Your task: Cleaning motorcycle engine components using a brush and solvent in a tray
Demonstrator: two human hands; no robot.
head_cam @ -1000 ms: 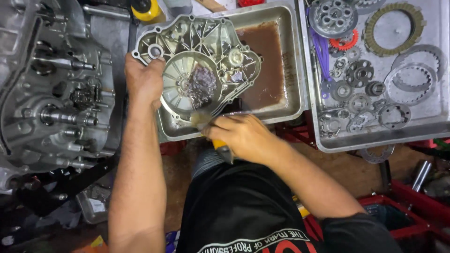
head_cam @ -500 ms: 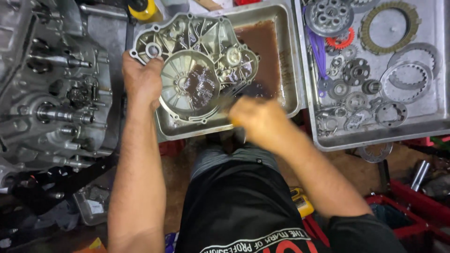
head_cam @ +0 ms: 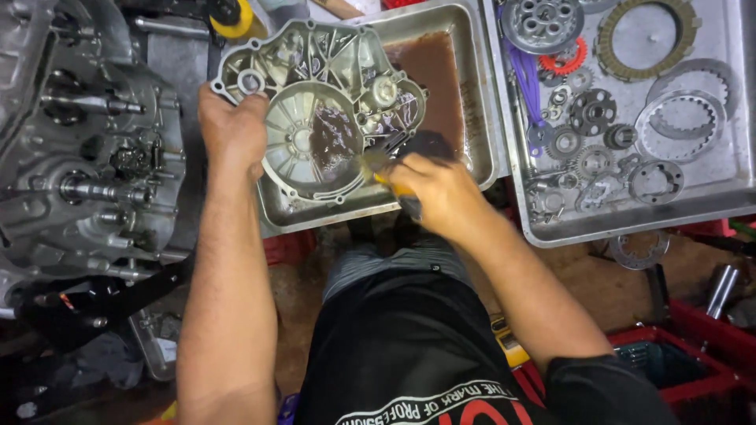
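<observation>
Over the oily metal tray (head_cam: 465, 94), the left hand (head_cam: 232, 130) reaches in from below with the forearm nearly straight, its fingers curled tight on the left edge of the grey engine cover (head_cam: 323, 110), just under a ringed mounting ear. That cover lies tilted in the tray with its ribbed inner face up and a wet brown pool in its round recess. From the lower right, the right hand (head_cam: 437, 193) comes in with the wrist bent inward, its fingers closed around a brush (head_cam: 386, 169) with a yellow handle; the bristle end sits at the cover's lower right rim, though motion blur makes it hard to tell whether the bristles actually touch the metal.

Brown liquid stands in the tray's right half. Left of the tray sits a bare engine block (head_cam: 87, 157) with shafts sticking out, close beside the left wrist. To the right, a second tray (head_cam: 709, 201) holds gears, clutch plates and toothed rings, well apart from the hands. A yellow-capped tool (head_cam: 230, 17) lies just above the cover's top left corner. Red crates (head_cam: 685, 346) stand low on the right by the person's knee.

Compared with half a second ago, the right hand has drawn back toward the cover's lower edge, and the left hand has kept its hold in the same place.
</observation>
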